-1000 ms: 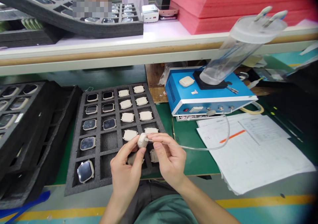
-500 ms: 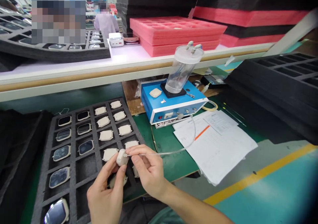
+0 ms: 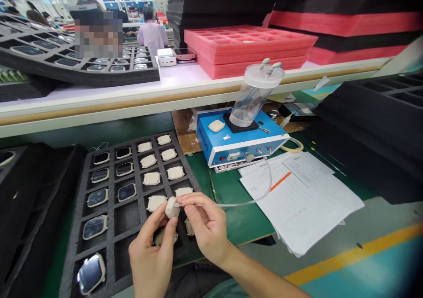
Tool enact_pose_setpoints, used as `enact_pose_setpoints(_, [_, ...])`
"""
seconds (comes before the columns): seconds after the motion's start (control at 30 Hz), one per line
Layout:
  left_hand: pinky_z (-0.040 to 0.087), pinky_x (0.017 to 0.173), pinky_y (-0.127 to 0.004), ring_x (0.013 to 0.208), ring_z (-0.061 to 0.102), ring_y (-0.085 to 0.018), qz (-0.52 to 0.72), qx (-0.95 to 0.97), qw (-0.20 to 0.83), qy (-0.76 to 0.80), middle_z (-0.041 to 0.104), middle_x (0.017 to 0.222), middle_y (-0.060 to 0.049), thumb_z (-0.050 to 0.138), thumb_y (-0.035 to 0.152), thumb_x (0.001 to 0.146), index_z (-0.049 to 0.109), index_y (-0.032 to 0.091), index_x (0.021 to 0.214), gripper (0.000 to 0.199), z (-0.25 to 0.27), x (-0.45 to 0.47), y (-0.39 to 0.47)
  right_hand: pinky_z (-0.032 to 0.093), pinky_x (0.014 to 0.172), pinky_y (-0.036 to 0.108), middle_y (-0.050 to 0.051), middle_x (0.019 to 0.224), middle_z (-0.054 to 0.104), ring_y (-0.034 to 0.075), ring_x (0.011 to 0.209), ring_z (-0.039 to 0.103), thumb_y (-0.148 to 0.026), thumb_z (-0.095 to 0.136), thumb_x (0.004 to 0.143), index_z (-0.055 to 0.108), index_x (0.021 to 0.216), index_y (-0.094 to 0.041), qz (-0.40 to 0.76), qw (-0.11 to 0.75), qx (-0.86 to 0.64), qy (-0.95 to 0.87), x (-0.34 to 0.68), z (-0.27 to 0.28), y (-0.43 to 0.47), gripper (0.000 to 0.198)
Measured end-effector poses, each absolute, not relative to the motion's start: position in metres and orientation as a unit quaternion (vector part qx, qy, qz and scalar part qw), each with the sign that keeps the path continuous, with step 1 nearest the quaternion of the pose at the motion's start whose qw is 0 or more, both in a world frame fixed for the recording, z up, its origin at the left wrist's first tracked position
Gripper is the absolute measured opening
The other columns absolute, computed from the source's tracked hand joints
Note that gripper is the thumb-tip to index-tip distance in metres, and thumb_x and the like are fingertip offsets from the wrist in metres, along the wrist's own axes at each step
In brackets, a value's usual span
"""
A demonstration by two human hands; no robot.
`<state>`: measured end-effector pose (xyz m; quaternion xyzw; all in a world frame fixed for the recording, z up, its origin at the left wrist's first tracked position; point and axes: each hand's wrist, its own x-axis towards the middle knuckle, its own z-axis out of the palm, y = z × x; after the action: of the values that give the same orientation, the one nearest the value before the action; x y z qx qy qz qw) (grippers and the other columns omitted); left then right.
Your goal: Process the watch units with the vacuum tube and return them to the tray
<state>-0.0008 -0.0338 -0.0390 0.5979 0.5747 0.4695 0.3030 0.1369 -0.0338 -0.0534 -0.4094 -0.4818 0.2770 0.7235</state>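
My left hand (image 3: 153, 245) pinches a cream smartwatch case (image 3: 172, 207) on edge between thumb and fingers. Closed around the end of a thin clear tube (image 3: 244, 204) is my right hand (image 3: 208, 223), which holds the tip against the side of the case. The exact contact at the tip is too small to make out. Below both hands lies a black foam tray (image 3: 110, 218). Several cream cases (image 3: 151, 178) sit in its right columns, and watches with dark screens (image 3: 98, 197) fill slots on the left. The tube runs back to a blue machine (image 3: 244, 144).
A clear cylinder (image 3: 251, 97) stands on the machine beside another cream case (image 3: 216, 126). Printed papers (image 3: 304, 205) lie at the right. Above runs a shelf (image 3: 139, 97) with red foam trays (image 3: 244, 51). Black foam stacks (image 3: 373, 135) flank the bench. People are in the background.
My view has shifted, so the bench and hands appear farther right. Both hands keep their grip on the case and tube, with the tip still at the case's side.
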Motion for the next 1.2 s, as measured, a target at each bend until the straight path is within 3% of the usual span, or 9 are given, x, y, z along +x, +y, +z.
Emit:
enact_pose_setpoints(0.17, [0.066, 0.087, -0.029, 0.098, 0.082, -0.024, 0.452, 0.618, 0.308, 0.565, 0.083, 0.117, -0.009, 0.078, 0.04, 0.091, 0.081, 0.023, 0.123, 0.037, -0.0404, -0.0045, -0.0353, 0.065, 0.086, 0.029, 0.006, 0.1, 0.081, 0.018, 0.096, 0.078, -0.016, 0.062, 0.102, 0.079, 0.105, -0.025, 0.273, 0.725, -0.412, -0.48, 0.1366, -0.0528, -0.0357, 0.019])
enact_pose_setpoints(0.47, [0.066, 0.087, -0.03, 0.096, 0.081, -0.023, 0.453, 0.616, 0.309, 0.566, 0.083, 0.117, -0.01, 0.078, 0.041, 0.09, 0.081, 0.023, 0.123, 0.038, -0.0416, -0.0055, -0.0352, 0.067, 0.083, 0.03, 0.007, 0.098, 0.081, 0.019, 0.093, 0.079, -0.019, 0.063, 0.101, 0.079, 0.103, -0.024, 0.271, 0.726, -0.418, -0.475, 0.1353, -0.0509, -0.0353, 0.017])
enact_pose_setpoints(0.7, [0.068, 0.073, -0.029, 0.089, 0.082, -0.026, 0.49, 0.582, 0.318, 0.566, 0.084, 0.109, -0.01, 0.084, 0.049, 0.083, 0.083, 0.022, 0.116, 0.043, -0.0377, 0.001, -0.0337, 0.066, 0.086, 0.032, 0.008, 0.098, 0.082, 0.02, 0.094, 0.079, -0.022, 0.062, 0.103, 0.078, 0.103, -0.024, 0.27, 0.727, -0.412, -0.478, 0.1359, -0.0504, -0.0321, 0.017])
enact_pose_setpoints(1.2, [0.066, 0.083, -0.028, 0.093, 0.082, -0.025, 0.473, 0.584, 0.3, 0.587, 0.084, 0.11, -0.01, 0.082, 0.056, 0.083, 0.083, 0.021, 0.118, 0.049, -0.0452, -0.0013, -0.0325, 0.067, 0.086, 0.034, 0.009, 0.099, 0.081, 0.021, 0.095, 0.079, -0.026, 0.06, 0.105, 0.078, 0.101, -0.023, 0.281, 0.725, -0.407, -0.479, 0.1361, -0.0504, -0.0314, 0.018])
